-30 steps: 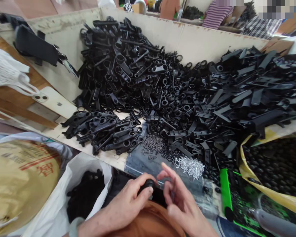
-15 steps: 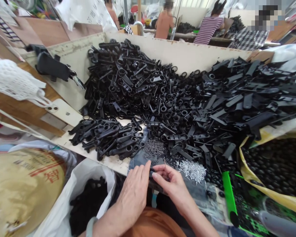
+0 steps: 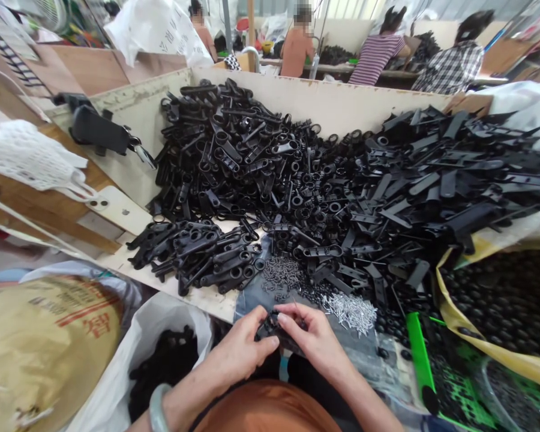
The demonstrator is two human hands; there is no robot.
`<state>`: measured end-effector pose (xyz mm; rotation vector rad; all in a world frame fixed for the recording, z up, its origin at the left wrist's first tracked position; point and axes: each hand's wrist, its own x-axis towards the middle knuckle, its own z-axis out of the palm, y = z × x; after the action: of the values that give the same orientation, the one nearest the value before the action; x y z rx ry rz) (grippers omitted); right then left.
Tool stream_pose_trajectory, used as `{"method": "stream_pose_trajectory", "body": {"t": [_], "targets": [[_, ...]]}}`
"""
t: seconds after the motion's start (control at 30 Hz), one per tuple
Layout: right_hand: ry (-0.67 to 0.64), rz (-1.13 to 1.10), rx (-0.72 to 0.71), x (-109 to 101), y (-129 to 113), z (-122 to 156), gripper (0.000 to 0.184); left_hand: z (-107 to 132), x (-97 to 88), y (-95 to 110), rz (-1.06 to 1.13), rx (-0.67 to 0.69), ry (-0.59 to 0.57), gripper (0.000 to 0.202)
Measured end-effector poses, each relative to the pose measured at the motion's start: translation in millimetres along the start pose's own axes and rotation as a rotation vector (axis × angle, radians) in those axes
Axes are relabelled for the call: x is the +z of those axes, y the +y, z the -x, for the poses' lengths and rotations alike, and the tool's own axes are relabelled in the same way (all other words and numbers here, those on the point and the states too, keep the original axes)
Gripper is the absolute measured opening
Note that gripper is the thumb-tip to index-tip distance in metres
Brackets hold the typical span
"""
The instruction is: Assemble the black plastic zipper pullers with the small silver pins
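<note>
My left hand [image 3: 240, 351] and my right hand [image 3: 312, 336] meet at the near edge of the bench, both pinched on a small black plastic part [image 3: 270, 327] held between their fingertips. Just beyond the fingers lie a heap of small dark pins [image 3: 282, 273] and a heap of silver pins [image 3: 351, 309] on a dark sheet. A small stack of black two-ring plastic arms [image 3: 198, 252] lies to the left of the hands. Behind it a large pile of black plastic parts [image 3: 333, 174] fills the bench.
A white bag of black pieces [image 3: 162, 360] and a tan printed sack [image 3: 40, 342] stand at my lower left. A yellow bag of small black caps [image 3: 499, 300] sits right, with a green tool [image 3: 416, 354] beside it. A white phone [image 3: 117, 207] leans left. Several people sit beyond the bench wall.
My hands rose from my lap to the bench edge by the pins, then drew back a little and closed together on the black part. The view tilted upward.
</note>
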<state>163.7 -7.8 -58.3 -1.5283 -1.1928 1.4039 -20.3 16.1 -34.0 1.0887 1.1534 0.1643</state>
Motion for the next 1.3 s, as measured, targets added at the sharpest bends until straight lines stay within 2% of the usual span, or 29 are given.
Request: {"method": "stream_pose_trajectory", "body": {"t": [0.17, 0.27, 0.37, 0.43, 0.53, 0.77, 0.97, 1.1, 1.3], "targets": [[-0.036, 0.088, -0.046, -5, -4, 9, 0.038, -3, -2.2, -11, 0.099, -0.004, 0.059, 0.047], [0.041, 0.211, -0.113, -16, -5, 18, 0.036, -8, -7.3, -15, 0.052, 0.118, 0.25, 0.046], [0.179, 0.282, -0.102, -29, -2, 22, 0.031, -12, -12.5, -6, -0.214, 0.275, 0.462, 0.021], [0.214, 0.3, -0.082, -36, -1, 21, 0.027, -14, -13.7, 6, -0.487, 0.265, 0.559, 0.012], [0.211, 0.338, -0.108, -40, -4, 20, 0.023, -20, -11.8, 21, -0.792, 0.205, 0.647, 0.014], [0.195, 0.378, -0.12, -40, -3, 28, 0.024, -39, -3.0, 32, -1.012, 0.182, 0.644, 0.02], [0.179, 0.355, -0.15, -36, -1, 29, 0.021, -39, -6.7, 30, -1.075, 0.228, 0.585, 0.019], [0.231, 0.408, -0.175, -36, -7, 16, 0.022, -39, -11.9, 25, -1.059, 0.324, 0.511, 0.021], [0.236, 0.708, -0.182, -28, -19, -19, 0.02, -35, -15.3, 17, -0.929, 0.422, 0.492, 0.019]]}}
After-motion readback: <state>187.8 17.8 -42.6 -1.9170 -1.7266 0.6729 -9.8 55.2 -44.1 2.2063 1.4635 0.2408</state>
